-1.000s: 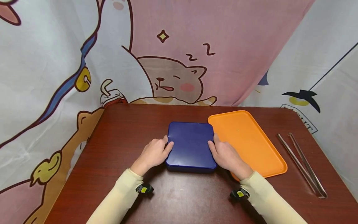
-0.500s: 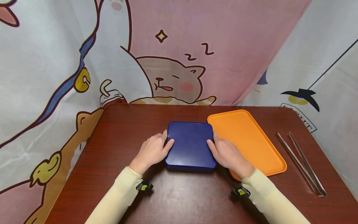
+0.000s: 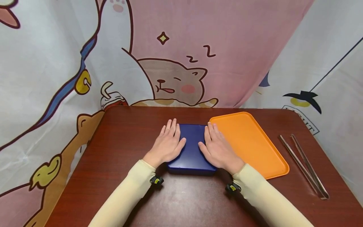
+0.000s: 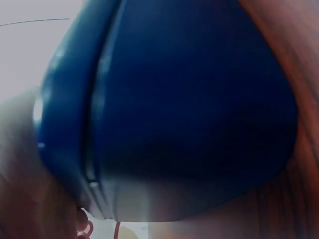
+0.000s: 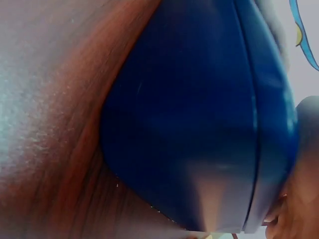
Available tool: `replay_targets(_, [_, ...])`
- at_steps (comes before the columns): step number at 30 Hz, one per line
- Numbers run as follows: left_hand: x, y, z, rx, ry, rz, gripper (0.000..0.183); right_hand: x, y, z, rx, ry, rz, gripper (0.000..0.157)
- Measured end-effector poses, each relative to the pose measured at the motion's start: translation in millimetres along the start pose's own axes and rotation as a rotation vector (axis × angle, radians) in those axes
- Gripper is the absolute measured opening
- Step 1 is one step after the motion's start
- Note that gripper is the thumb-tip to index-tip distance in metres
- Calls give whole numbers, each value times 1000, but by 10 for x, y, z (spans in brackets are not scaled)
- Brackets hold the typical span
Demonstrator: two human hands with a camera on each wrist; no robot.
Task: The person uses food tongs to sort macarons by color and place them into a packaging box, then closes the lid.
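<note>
A dark blue rectangular box [image 3: 193, 148] lies flat on the table between both hands. My left hand [image 3: 167, 143] rests on the left side of its top with straight fingers reaching toward the far edge. Mirroring it, my right hand [image 3: 216, 146] lies along the right side of the top, fingers straight and thumb pointing inward. The left wrist view shows the box's side wall [image 4: 194, 99] close up, with a seam running below the lid. A similar seam appears on the box wall [image 5: 184, 109] in the right wrist view.
An orange tray [image 3: 249, 145] lies just right of the box, partly behind the right hand. Metal tongs [image 3: 304, 167] rest farther right on the brown table [image 3: 127, 135]. A cartoon-printed curtain [image 3: 227, 47] hangs behind the table's far edge.
Both hands have left their grip on the box's left and right sides and moved inward onto its top, fingers now straight. The box stays in place.
</note>
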State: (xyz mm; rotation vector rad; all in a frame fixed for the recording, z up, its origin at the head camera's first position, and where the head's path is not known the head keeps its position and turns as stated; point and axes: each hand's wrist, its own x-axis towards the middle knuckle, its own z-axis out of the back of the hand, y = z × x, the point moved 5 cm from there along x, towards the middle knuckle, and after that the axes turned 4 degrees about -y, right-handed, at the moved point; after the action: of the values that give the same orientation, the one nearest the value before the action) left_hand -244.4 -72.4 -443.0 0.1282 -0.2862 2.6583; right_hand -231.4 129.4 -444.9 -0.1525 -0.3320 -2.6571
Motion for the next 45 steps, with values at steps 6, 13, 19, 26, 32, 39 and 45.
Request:
replay_targets(6, [12, -10, -50, 31, 6, 7, 72, 52, 13, -66, -20, 56, -36, 76])
replay_targets(13, [-10, 9, -84, 6, 6, 9, 72, 62, 36, -66, -20, 81, -36, 76])
replay_targets(19, [-7, 15, -87, -13, 33, 25, 72, 73, 40, -56, -20, 83, -37, 76])
replay_targets(26, [-121, -52, -51, -6, 4, 6, 71, -63, 159, 18, -51, 55, 4, 76])
replay_targets(32, [-384, -224, -39, 35, -40, -45, 71, -331, 344, 53, -85, -29, 61, 75])
replay_targets(39, [-580, -327, -81, 61, -83, -66, 70, -569, 391, -76, -60, -63, 58, 73])
replay_targets(45, [-590, -329, -111, 85, -124, -67, 69, -588, 385, -132, -37, -80, 41, 72])
